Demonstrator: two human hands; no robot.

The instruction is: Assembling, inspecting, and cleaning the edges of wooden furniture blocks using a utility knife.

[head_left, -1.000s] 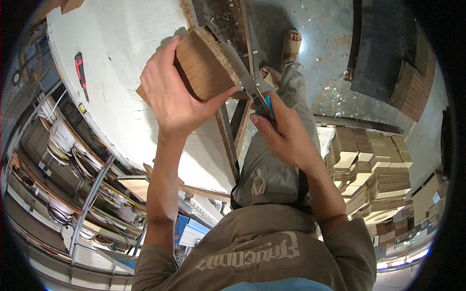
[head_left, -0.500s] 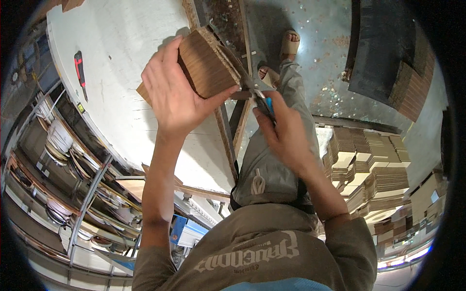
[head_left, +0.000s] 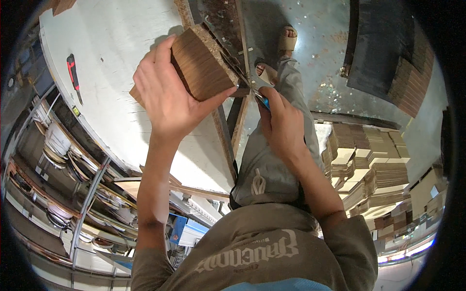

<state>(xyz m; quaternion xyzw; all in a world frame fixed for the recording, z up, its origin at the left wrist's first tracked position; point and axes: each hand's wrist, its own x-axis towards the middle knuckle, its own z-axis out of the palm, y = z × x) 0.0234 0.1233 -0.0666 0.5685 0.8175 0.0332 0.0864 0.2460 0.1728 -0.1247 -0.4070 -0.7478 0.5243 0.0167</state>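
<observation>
Overhead, the left hand (head_left: 167, 94) was clamped around a thick bundle of brown cardboard pieces (head_left: 201, 68), thumb underneath and fingers over the top, holding it above the edge of a white table (head_left: 111, 58). Just to its right, the right hand (head_left: 284, 128) gripped blue-handled scissors (head_left: 242, 80), whose blades lay against the bundle's speckled end face. Judging by this, the trimming of that end was under way, not finished; how much had been cut could not be told, though small scraps dotted the grey floor (head_left: 320, 43) below. A red utility knife (head_left: 73, 72) lay well apart on the table, untouched. Beneath the hands were the person's grey trousers and sandalled feet (head_left: 286, 41). To the right stood stacks of flat cardboard (head_left: 374, 155), and further brown stacks by a dark mat. To the left, metal shelving (head_left: 63, 160) held coiled material.
</observation>
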